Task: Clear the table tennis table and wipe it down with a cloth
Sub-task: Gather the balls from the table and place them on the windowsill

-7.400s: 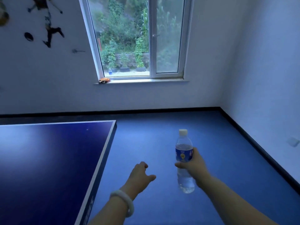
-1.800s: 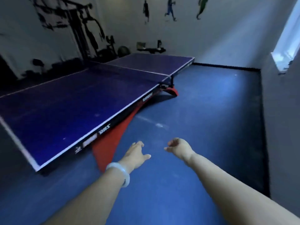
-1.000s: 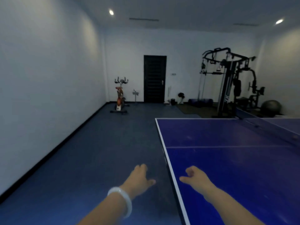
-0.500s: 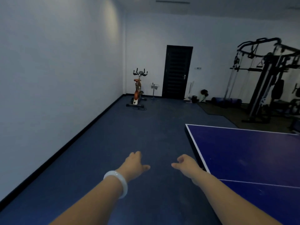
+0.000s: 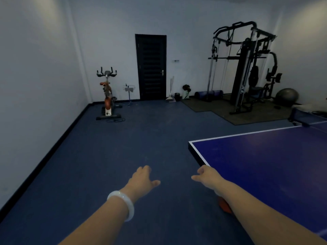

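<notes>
The blue table tennis table fills the lower right, its near corner pointing left, its net post at the far right edge. My left hand, with a white bangle on the wrist, reaches forward over the floor with relaxed fingers and holds nothing. My right hand hangs just in front of the table's left edge, fingers loose and empty. A small grey cloth hangs on a thin stand by the far wall.
An exercise bike stands at the far left wall. A dark door is in the back wall, with a broom beside it. A black weight machine and grey ball stand on a mat at the right.
The water bottle that my right hand held earlier is gone from it. The view has swung round the room to the door end, and the table has slid right.
</notes>
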### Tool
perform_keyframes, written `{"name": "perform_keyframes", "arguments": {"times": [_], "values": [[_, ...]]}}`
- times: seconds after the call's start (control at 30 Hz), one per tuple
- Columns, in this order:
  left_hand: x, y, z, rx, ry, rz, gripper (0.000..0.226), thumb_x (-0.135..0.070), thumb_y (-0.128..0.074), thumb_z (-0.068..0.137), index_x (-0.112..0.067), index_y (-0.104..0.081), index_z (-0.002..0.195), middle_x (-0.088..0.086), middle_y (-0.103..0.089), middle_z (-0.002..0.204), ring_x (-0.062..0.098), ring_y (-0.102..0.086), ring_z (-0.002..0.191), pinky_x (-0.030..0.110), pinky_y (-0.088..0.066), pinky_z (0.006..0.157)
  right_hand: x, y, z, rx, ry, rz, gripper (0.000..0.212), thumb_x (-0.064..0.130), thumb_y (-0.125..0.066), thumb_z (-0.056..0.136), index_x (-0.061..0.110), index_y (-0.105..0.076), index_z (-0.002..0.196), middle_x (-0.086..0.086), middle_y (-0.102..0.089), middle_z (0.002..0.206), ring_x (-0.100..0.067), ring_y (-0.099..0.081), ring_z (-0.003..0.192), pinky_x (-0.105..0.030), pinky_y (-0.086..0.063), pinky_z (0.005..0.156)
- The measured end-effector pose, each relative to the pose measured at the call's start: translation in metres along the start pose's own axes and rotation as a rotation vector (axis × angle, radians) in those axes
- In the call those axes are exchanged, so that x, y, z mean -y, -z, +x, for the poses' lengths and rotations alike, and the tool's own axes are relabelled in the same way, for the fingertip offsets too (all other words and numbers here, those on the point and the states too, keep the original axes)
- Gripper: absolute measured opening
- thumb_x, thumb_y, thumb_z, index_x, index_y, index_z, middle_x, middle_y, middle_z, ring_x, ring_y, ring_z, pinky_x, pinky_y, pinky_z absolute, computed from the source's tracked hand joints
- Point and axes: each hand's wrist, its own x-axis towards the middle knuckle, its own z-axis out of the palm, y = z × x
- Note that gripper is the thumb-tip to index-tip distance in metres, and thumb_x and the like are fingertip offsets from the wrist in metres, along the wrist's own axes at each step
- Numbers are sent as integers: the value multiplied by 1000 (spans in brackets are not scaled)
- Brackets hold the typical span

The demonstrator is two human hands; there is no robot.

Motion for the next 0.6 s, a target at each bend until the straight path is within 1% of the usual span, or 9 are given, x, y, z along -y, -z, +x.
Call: {"name": "perform_keyframes", "arguments": {"times": [0.07, 0.2, 0.33, 0.4, 0.5, 0.6], "values": [[0, 9, 62, 17, -1, 2, 59, -47, -61, 90, -18, -39, 136, 1, -40, 134, 22, -46, 122, 40, -41, 104, 17, 3, 65, -10, 0, 28, 54, 31, -69, 89, 10, -48, 135, -5, -51, 135, -17, -50, 114, -25, -41, 88], [7, 42, 182, 60, 12, 50, 57, -46, -61, 91, -15, -39, 134, 4, -40, 135, 22, -44, 123, 37, -40, 104, 64, 2, 183, 21, -23, 35, 54, 30, -69, 90, 9, -47, 135, -5, -51, 135, -17, -51, 113, -26, -42, 89], [25, 80, 297, 52, 20, 25, 59, -46, -63, 90, -16, -39, 135, 3, -39, 133, 21, -47, 120, 31, -42, 98, 120, -3, 289, 41, -10, 8, 53, 29, -68, 90, 9, -47, 135, -5, -51, 132, -17, -51, 109, -26, -44, 87], [39, 93, 356, 60, 23, 27, 60, -46, -64, 89, -16, -39, 135, 3, -39, 134, 20, -47, 119, 29, -42, 96, 142, -11, 341, 54, -6, -17, 53, 30, -68, 90, 10, -47, 134, -4, -50, 133, -16, -50, 108, -26, -42, 86], [55, 115, 458, 67, -4, 33, 61, -45, -64, 89, -15, -39, 136, 3, -39, 136, 19, -47, 121, 28, -41, 96, 169, -20, 428, 20, -16, -19, 52, 30, -67, 91, 10, -47, 134, -4, -49, 133, -14, -47, 105, -25, -41, 85], [63, 134, 562, 75, -71, 39, 62, -46, -63, 90, -15, -38, 138, 4, -39, 137, 20, -45, 123, 30, -42, 98, 192, -20, 511, -50, -71, 7, 50, 30, -68, 91, 11, -47, 132, -3, -50, 131, -14, -48, 104, -26, -42, 85]]}}
